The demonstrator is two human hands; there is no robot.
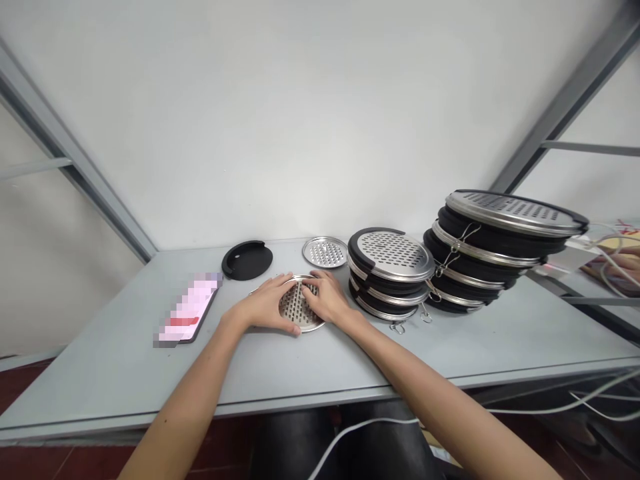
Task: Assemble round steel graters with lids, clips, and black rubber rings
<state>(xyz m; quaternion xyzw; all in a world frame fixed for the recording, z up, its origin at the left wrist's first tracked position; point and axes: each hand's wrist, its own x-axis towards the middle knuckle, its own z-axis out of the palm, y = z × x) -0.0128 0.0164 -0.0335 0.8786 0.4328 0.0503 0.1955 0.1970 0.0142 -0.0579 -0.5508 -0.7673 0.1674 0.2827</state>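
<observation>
Both my hands rest on a round perforated steel grater disc (296,308) lying flat on the grey table (125,373). My left hand (267,303) covers its left side, fingers curled over the rim. My right hand (327,297) presses on its right side, fingers bent onto the metal. A second bare steel disc (325,252) lies just behind, and a black plastic ring lid (247,260) sits to the back left.
A phone (187,310) lies left of my hands. Right of them stand two stacks of assembled black-rimmed graters, a lower one (391,273) and a taller leaning one (493,250). Cables (607,257) trail at the far right. A white wall is behind.
</observation>
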